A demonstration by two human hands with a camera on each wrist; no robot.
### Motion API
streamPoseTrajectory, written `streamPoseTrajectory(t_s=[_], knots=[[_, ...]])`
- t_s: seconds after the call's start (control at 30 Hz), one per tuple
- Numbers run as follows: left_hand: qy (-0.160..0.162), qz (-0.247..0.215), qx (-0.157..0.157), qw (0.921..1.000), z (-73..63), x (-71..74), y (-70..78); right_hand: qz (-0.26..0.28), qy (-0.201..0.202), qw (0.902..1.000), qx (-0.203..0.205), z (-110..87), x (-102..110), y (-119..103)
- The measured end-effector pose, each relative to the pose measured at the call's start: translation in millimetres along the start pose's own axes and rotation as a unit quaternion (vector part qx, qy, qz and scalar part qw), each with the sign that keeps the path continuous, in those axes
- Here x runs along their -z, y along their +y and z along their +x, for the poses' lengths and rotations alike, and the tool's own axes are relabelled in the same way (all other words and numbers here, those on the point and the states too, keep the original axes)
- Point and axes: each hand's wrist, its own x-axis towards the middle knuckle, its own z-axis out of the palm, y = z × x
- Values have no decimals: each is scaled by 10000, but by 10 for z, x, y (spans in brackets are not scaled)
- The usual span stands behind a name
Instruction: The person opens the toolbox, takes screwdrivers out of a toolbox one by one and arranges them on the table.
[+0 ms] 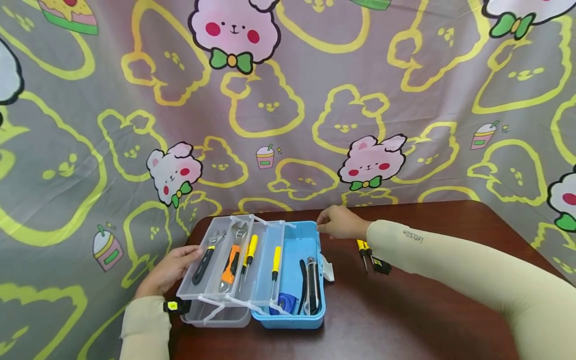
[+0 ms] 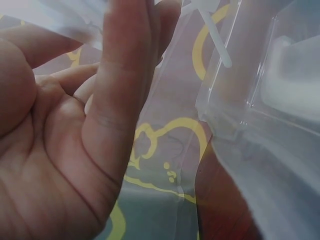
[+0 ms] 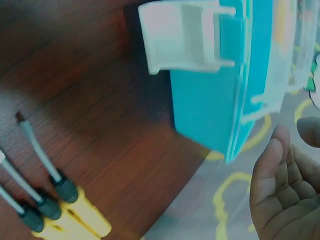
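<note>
Head view shows the left hand [image 1: 173, 267] pinching the left edge of a clear plastic tray [image 1: 204, 291], which extends leftward from an open, rectangular blue plastic toolbox [image 1: 288, 324] on a dark reddish-brown bench [image 1: 382, 315]. Its right hand counterpart [image 1: 343, 223], loosely curved with thumb and forefinger apart, holds nothing beside the box's far right corner. Slim yellow-and-black screwdrivers [image 3: 82, 220] lie right of the box.

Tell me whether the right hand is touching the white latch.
Apart: the head view shows brown tabletop between the right hand and the white latch.
</note>
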Motion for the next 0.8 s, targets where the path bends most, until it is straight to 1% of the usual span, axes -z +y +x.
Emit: streamPoseTrajectory(t_s=[0.07, 0.27, 0.43, 0.53, 0.67, 0.8], knots=[[33, -13, 43, 10000, -2, -1, -1, -87, -60, 9999, 107, 30, -69, -74], [-72, -46, -45, 10000, -3, 9, -12, -256, -194, 9991, 269, 109, -280, -279], [-98, -15, -75, 9999, 2, 13, -25, -265, -351, 9983, 390, 177, -429, -367], [-60, -25, -61, 10000, 7, 14, -24, -287, -349, 9977, 503, 228, -495, -383], [-109, -69, -64, 9999, 12, 16, -24, -278, -233, 9968, 707, 281, -563, -406], [-161, -85, -83, 9998, 13, 19, -26, -57, -161, 9962, 857, 318, -633, -441]])
